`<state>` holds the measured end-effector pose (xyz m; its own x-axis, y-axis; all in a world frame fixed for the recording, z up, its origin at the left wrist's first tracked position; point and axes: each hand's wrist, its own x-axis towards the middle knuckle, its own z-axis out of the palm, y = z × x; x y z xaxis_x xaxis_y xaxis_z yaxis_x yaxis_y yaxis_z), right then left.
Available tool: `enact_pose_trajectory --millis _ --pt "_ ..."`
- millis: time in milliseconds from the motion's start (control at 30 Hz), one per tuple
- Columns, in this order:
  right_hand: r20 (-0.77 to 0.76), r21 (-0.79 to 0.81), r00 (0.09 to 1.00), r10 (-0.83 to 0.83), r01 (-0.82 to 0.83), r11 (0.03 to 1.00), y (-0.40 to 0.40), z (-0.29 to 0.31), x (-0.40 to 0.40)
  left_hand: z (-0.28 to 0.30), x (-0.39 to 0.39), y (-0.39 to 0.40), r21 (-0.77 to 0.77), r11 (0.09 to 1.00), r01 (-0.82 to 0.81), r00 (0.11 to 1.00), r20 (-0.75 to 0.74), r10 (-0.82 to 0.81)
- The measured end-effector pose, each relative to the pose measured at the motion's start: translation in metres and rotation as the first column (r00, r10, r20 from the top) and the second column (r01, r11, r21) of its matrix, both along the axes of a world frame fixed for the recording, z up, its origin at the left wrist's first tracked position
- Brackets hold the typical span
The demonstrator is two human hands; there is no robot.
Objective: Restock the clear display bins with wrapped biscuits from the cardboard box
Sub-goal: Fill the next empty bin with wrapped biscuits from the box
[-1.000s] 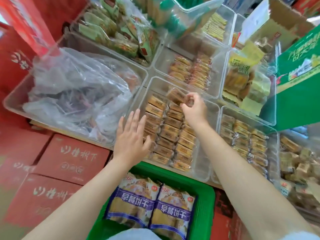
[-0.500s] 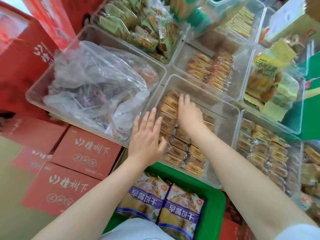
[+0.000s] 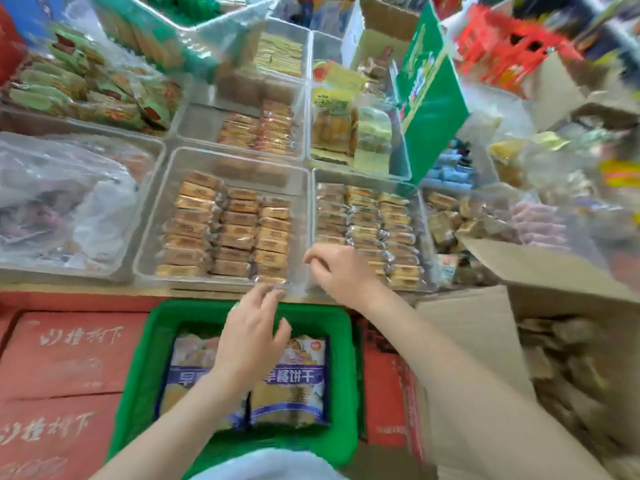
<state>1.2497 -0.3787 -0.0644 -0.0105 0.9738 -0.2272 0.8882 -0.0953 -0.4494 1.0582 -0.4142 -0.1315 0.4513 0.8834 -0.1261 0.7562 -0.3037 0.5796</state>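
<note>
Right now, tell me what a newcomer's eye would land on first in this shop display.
First, the clear plastic display bin at centre, packed with tidy rows of brown wrapped biscuits. Just below it sits a bright green plastic basket holding blue-banded biscuit bags, with the left hand open above it. The right hand, fingers curled and apparently empty, hovers at the near edge of the neighbouring bin; an open brown cardboard box sits at right.

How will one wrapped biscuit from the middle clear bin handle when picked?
A wrapped biscuit is probably light and stiff: small flat block. The glossy film may be slippery. Likely crumbles if squeezed. Packed rows in the clear bin leave little room for fingers.
</note>
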Motion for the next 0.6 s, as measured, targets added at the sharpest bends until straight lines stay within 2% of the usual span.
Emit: enact_pose_trajectory --millis 100,200,267,333,400,467,600 --pt "-0.038 0.130 0.992 -0.117 0.121 0.984 -0.069 0.014 0.051 0.039 0.069 -0.034 -0.018 0.976 0.215 0.977 0.008 -0.215" --pt "0.072 0.342 0.982 -0.174 0.139 0.929 -0.144 0.025 0.113 0.066 0.134 -0.075 0.048 0.918 0.395 0.918 0.018 -0.396" --pt "0.111 0.458 0.964 -0.243 0.167 0.873 -0.192 0.030 0.160 0.077 0.178 -0.112 0.142 0.889 0.435 0.886 0.107 -0.451" --pt "0.083 0.485 0.946 -0.313 0.236 0.842 -0.235 0.032 0.211 0.083 0.220 -0.151 0.243 0.867 0.434 0.860 0.174 -0.479" --pt "0.085 0.394 0.926 -0.369 0.308 0.866 -0.274 0.031 0.264 0.087 0.263 -0.186 0.312 0.862 0.398 0.855 0.214 -0.472" --pt "0.155 0.227 0.910 -0.385 0.346 0.910 -0.306 0.020 0.317 0.084 0.302 -0.214 0.339 0.868 0.363 0.867 0.218 -0.447" --pt "0.364 -0.113 0.888 -0.282 0.342 0.933 -0.349 -0.009 0.395 0.072 0.352 -0.251 0.346 0.837 0.424 0.899 -0.051 -0.435"
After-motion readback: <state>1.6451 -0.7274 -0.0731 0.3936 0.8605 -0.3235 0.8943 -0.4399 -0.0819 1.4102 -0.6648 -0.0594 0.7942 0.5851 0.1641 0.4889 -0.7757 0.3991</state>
